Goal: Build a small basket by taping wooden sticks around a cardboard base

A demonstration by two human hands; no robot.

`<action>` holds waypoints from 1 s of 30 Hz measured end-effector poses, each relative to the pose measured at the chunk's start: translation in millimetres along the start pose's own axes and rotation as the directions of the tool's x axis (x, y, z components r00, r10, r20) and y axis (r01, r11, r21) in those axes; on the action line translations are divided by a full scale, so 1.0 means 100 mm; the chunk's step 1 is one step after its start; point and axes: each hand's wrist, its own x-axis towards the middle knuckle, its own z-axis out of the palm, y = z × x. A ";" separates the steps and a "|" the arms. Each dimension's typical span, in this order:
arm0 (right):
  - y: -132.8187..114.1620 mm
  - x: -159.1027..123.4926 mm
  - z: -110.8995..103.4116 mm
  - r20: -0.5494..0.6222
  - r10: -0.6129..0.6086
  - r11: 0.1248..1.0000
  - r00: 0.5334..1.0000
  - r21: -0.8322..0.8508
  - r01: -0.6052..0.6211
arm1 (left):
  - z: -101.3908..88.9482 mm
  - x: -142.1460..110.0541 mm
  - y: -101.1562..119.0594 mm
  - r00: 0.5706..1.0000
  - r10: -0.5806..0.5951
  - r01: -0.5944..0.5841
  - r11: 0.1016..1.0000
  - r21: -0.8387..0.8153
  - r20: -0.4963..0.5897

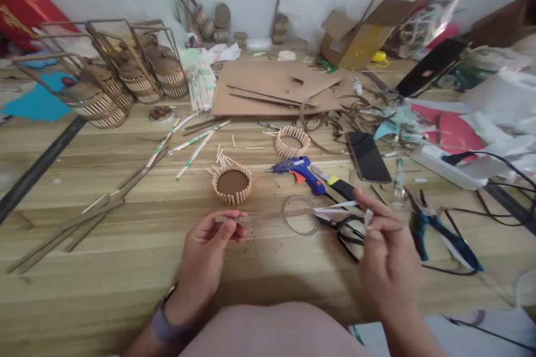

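Low over the table's front, my left hand (209,254) pinches the end of a thin brownish strip (231,219) between thumb and fingers. From there the strip stretches right, blurred, to a thin pale ring (287,228). My right hand (387,254) is closed on a narrow white strip (335,210) that runs back towards the ring; its index finger points up and left. Whether the two strips join is unclear. Black-handled scissors (352,230) lie beside my right hand. Beyond are two round matchstick-walled baskets, one near (233,198) and one farther (292,148).
A blue glue gun (298,170), a utility knife (341,185), a phone (368,157) and pliers (439,228) lie around the right side. Brown strips (90,217) lie left. Finished lidded baskets (170,75), cardboard (268,83) and a power strip (448,166) stand farther back.
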 end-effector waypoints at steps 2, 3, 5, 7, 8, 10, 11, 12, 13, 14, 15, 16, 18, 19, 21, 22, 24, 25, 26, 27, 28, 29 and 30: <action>0.09 -0.03 -0.07 -0.027 -0.158 0.960 0.987 -0.237 0.147 | 0.01 0.00 0.02 1.000 0.001 -0.001 1.000 -0.008 -0.014; 0.15 -0.03 -0.11 -0.045 -0.224 0.922 0.974 -0.332 0.197 | 0.01 0.00 0.02 1.000 0.001 -0.001 1.000 -0.010 -0.022; 0.28 0.00 -0.22 -0.053 -0.304 0.815 0.951 -0.531 0.231 | 0.00 0.01 0.03 0.999 -0.004 0.004 1.000 -0.007 -0.037; 0.40 0.04 -0.34 -0.078 -0.282 0.741 0.956 -0.650 0.166 | -0.01 0.02 0.03 0.999 -0.013 0.013 1.000 -0.001 -0.047; 0.45 0.06 -0.40 -0.101 -0.238 0.719 0.966 -0.687 0.106 | -0.02 0.03 0.03 0.999 -0.015 0.015 1.000 0.001 -0.051; 0.52 0.13 -0.51 -0.191 -0.100 0.693 0.976 -0.718 -0.069 | -0.03 0.03 0.03 0.998 -0.019 0.019 1.000 0.002 -0.052; 0.53 0.16 -0.57 -0.254 -0.031 0.679 0.967 -0.715 -0.166 | -0.03 0.03 0.02 0.998 -0.020 0.020 1.000 0.001 -0.054; 0.52 0.21 -0.62 -0.317 0.023 0.664 0.948 -0.704 -0.252 | -0.03 0.02 0.02 0.998 -0.021 0.021 1.000 0.001 -0.055; 0.52 0.26 -0.68 -0.372 0.060 0.652 0.926 -0.689 -0.318 | -0.03 0.02 0.02 0.998 -0.022 0.022 1.000 0.001 -0.058; 0.50 0.31 -0.73 -0.405 0.084 0.644 0.910 -0.675 -0.360 | -0.03 0.02 0.02 0.998 -0.021 0.021 1.000 0.002 -0.061; 0.49 0.37 -0.79 -0.424 0.097 0.639 0.900 -0.667 -0.383 | -0.03 0.02 0.02 0.998 -0.021 0.022 1.000 0.004 -0.063; 0.48 0.43 -0.85 -0.437 0.104 0.635 0.894 -0.662 -0.397 | -0.03 0.02 0.02 0.997 -0.019 0.019 1.000 0.005 -0.069; 0.49 0.56 -0.97 -0.462 0.118 0.622 0.879 -0.656 -0.428 | -0.01 0.03 0.03 0.997 -0.017 0.017 1.000 0.008 -0.079; 0.50 0.62 -1.03 -0.471 0.122 0.617 0.873 -0.654 -0.439 | -0.01 0.04 0.04 0.996 -0.016 0.016 1.000 0.007 -0.085; 0.54 0.73 -1.14 -0.494 0.120 0.609 0.861 -0.648 -0.456 | 0.00 0.04 0.05 0.995 -0.014 0.014 1.000 -0.001 -0.094; 0.56 0.78 -1.19 -0.491 0.121 0.611 0.863 -0.648 -0.455 | 0.00 0.05 0.05 0.995 -0.017 0.016 1.000 -0.007 -0.094; 0.62 0.87 -1.25 -0.471 0.124 0.616 0.873 -0.653 -0.441 | 0.01 0.05 0.05 0.996 -0.028 0.027 0.999 -0.018 -0.084; 0.66 0.90 -1.28 -0.454 0.129 0.619 0.882 -0.658 -0.429 | 0.00 0.04 0.05 0.997 -0.035 0.034 0.999 -0.020 -0.075; 0.69 0.94 -1.29 -0.432 0.134 0.623 0.892 -0.663 -0.414 | 0.00 0.04 0.05 0.997 -0.042 0.041 0.999 -0.020 -0.063; 0.72 0.96 -1.30 -0.404 0.140 0.629 0.904 -0.669 -0.397 | 0.00 0.03 0.04 0.997 -0.048 0.047 0.999 -0.019 -0.053; 0.75 0.99 -1.30 -0.383 0.142 0.634 0.913 -0.673 -0.381 | 0.00 0.03 0.04 0.998 -0.051 0.050 0.999 -0.016 -0.043; 0.77 1.00 -1.30 -0.367 0.140 0.639 0.920 -0.676 -0.367 | -0.01 0.03 0.03 0.998 -0.051 0.050 0.999 -0.014 -0.035; 0.77 1.01 -1.28 -0.348 0.134 0.647 0.928 -0.678 -0.348 | -0.01 0.02 0.03 0.998 -0.049 0.049 0.999 -0.011 -0.029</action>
